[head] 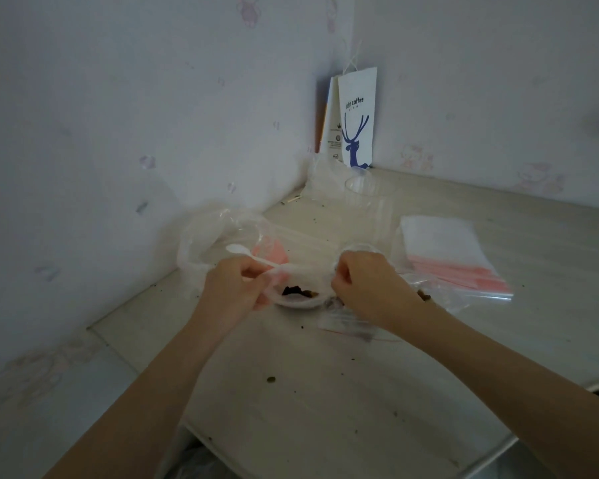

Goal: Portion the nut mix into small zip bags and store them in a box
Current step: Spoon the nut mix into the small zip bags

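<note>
Closest to me are my two forearms, reaching in over the counter (325, 392). Left hand (234, 288) is curled round a white plastic spoon (253, 258), bowl end sticking out up and to the left. Right hand (363, 288) pinches one edge of what looks like a small zip bag (293, 303), its mouth stretched between both hands. Dark nut mix (296, 291) sits right in that gap. Further out: a big crumpled clear bag (204, 236) on the left, a clear cup (363, 198) behind, and a stack of empty zip bags (453, 257) with pink strips on the right. Pale counter with scattered crumbs, tucked into a wallpapered corner where a coffee paper bag (357, 122) stands.
</note>
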